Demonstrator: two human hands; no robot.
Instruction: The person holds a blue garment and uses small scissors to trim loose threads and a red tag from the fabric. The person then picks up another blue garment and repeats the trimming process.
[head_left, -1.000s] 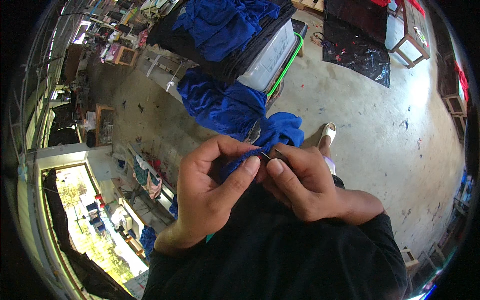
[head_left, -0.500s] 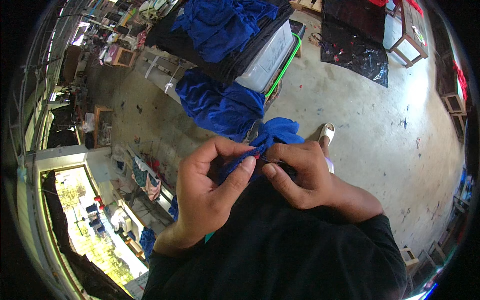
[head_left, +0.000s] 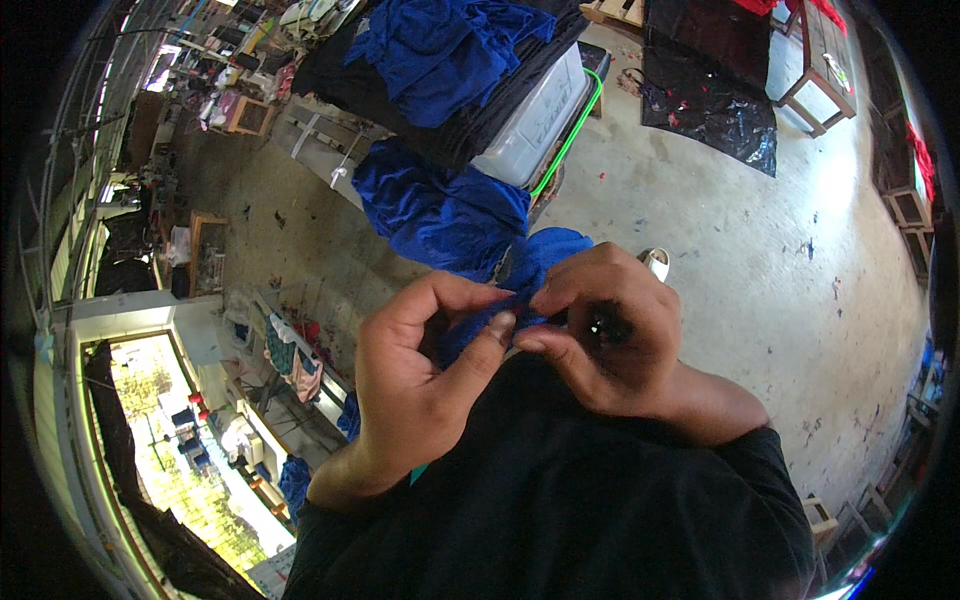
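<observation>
My left hand (head_left: 410, 365) pinches the edge of a blue cloth (head_left: 548, 252) between thumb and index finger, in front of my dark shirt. Facing it from the right, my right hand (head_left: 630, 320) is curled, its thumb and index fingertips close against the same cloth. Inside that curl sits a small dark object with shiny spots (head_left: 606, 328); shadow and fingers hide its kind. Beyond my hands the cloth bunches up, near a larger heap of blue fabric (head_left: 430, 210).
Ahead, a grey plastic bin (head_left: 530, 120) with a bright green rim or cord (head_left: 575, 125) stands beside dark and blue fabric (head_left: 440, 60). A black sheet (head_left: 710, 110) lies on the floor near a wooden table (head_left: 815, 75). A white shoe (head_left: 656, 262) shows beyond my right hand.
My right hand has rolled and lifted slightly, with its thumb and index finger farther apart, exposing the dark object in its curl. My left hand keeps its pinch, almost unmoved.
</observation>
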